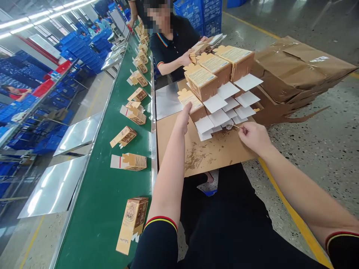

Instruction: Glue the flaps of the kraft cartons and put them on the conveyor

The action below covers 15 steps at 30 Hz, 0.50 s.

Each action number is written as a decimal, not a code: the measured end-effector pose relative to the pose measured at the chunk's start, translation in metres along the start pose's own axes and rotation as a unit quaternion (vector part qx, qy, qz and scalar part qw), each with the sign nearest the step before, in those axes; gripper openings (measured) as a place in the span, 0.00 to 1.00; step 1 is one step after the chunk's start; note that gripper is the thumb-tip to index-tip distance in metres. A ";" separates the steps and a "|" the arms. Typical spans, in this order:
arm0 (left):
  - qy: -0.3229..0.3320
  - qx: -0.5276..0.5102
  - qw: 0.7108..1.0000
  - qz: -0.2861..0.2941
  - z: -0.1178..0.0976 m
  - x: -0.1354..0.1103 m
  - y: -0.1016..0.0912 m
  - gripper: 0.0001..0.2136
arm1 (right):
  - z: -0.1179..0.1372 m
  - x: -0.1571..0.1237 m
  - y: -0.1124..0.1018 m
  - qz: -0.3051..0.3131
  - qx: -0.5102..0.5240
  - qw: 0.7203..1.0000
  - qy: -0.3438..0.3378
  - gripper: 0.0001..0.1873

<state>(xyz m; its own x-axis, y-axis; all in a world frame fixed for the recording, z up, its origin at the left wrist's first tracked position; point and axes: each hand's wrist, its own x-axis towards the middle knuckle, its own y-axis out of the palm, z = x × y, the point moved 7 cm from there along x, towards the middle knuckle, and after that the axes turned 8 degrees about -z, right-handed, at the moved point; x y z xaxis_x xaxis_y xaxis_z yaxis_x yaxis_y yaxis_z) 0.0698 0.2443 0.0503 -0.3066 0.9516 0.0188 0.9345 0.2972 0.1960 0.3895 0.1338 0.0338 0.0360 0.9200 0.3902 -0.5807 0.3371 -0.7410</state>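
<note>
A stack of tan printed cartons (217, 69) lies on a brown cardboard sheet (207, 157), white flaps (214, 102) standing out toward me in rows. My left hand (185, 116) rests with extended fingers along the left side of the lower left carton (193, 104); some of its fingers are hidden. Between the closed fingers of my right hand (254, 136) is a thin light-coloured stick (236, 126). Its far end points at the lowest flaps, near a small clear, shiny spot (229, 126) that I cannot make out.
Left of me runs a green conveyor belt (92, 198) with several cartons (133, 220) on it. Across the stack, a co-worker (175, 45) holds flat cartons. Large brown paper-wrapped bundles (297, 71) stand at the right. Dark wet-looking marks spot the cardboard sheet. Blue crates (211, 16) are behind.
</note>
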 end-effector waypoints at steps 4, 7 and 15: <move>-0.115 0.032 0.992 -0.029 -0.003 -0.005 -0.011 0.21 | 0.005 0.016 0.016 0.056 -0.012 0.998 -0.018 0.14; -0.074 -0.014 0.997 -0.023 -0.029 -0.026 -0.027 0.22 | 0.004 0.026 0.020 0.068 -0.018 0.997 -0.021 0.16; -0.030 -0.034 0.997 -0.059 -0.017 -0.153 -0.118 0.37 | 0.023 -0.032 0.002 0.034 0.092 0.995 -0.009 0.08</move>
<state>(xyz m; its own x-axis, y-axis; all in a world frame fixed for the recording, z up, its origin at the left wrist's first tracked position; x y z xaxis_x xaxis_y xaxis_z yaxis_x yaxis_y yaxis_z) 0.0038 0.0622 0.0412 -0.3999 0.9141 -0.0671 0.8779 0.4030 0.2587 0.3685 0.1004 0.0325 -0.0224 0.9352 0.3533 -0.7202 0.2300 -0.6545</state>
